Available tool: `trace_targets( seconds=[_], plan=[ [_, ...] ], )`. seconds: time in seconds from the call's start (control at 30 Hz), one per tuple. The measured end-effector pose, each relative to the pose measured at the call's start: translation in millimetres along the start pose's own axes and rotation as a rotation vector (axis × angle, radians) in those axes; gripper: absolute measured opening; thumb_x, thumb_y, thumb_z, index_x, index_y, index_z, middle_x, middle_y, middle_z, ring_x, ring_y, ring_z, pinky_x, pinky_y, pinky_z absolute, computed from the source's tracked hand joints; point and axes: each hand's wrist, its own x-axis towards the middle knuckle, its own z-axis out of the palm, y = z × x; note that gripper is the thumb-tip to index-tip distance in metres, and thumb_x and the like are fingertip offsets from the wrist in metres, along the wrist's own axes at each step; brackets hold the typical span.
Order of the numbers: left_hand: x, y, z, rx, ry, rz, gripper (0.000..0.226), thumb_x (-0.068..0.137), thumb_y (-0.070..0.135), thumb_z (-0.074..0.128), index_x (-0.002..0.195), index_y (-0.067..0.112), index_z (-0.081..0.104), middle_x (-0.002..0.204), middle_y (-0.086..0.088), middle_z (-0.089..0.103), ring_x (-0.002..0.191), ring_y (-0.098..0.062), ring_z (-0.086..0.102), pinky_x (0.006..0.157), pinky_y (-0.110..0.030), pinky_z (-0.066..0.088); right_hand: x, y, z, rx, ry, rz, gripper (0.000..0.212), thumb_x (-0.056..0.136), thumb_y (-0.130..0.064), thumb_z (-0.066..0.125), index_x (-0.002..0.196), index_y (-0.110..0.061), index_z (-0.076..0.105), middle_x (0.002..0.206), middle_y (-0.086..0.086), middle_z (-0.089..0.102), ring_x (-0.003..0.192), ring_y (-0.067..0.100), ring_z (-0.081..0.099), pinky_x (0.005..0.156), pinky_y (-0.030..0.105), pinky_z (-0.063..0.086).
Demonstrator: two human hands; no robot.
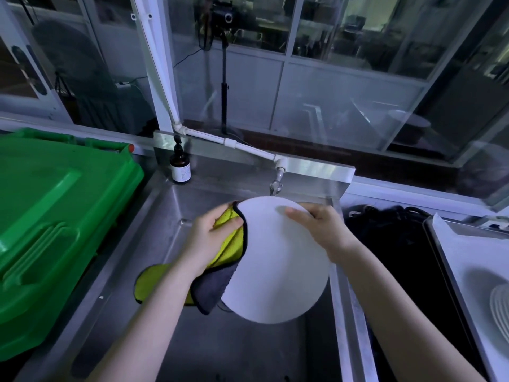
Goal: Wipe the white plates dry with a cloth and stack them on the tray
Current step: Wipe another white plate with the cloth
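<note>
A round white plate (278, 260) is held up over the steel sink (165, 216), its face toward me. My right hand (321, 226) grips its upper right rim, thumb on the front. My left hand (213, 234) holds a yellow-and-grey cloth (225, 257) against the plate's left edge; the cloth wraps round the rim and hangs below my wrist. At the far right a tray (451, 257) carries a stack of white plates (500, 307), cut off by the frame's edge.
A large green bin (55, 230) fills the left side. A brown pump bottle (180, 165) stands at the sink's back left corner. A tap (276, 183) hangs just behind the plate. A dark gap with black cables (391, 224) lies between sink and tray.
</note>
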Motion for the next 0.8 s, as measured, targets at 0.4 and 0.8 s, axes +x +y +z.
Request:
trace_targets(
  seconds=[0.4, 0.8],
  plan=[
    [-20.1, -22.4, 12.8, -0.336, 0.505, -0.282, 0.027, 0.095, 0.016, 0.062, 0.123, 0.015, 0.063, 0.112, -0.001, 0.071, 0.107, -0.02, 0.065, 0.091, -0.035, 0.054, -41.2, 28.2, 63.0, 0.25, 0.381, 0.05, 0.024, 0.093, -0.04, 0.065, 0.115, -0.031, 0.067, 0.104, -0.01, 0.073, 0.101, 0.014, 0.067, 0.081, 0.031, 0.053],
    [23.0, 1.1, -12.0, -0.242, 0.382, -0.272, 0.013, 0.089, 0.014, 0.068, 0.084, 0.025, 0.071, 0.084, 0.007, 0.074, 0.081, -0.015, 0.067, 0.072, -0.026, 0.053, -56.8, 2.1, 25.8, -1.141, -0.099, -1.038, 0.041, 0.087, 0.003, 0.061, 0.123, -0.015, 0.07, 0.131, 0.006, 0.065, 0.122, 0.027, 0.062, 0.099, 0.048, 0.052]
  ],
)
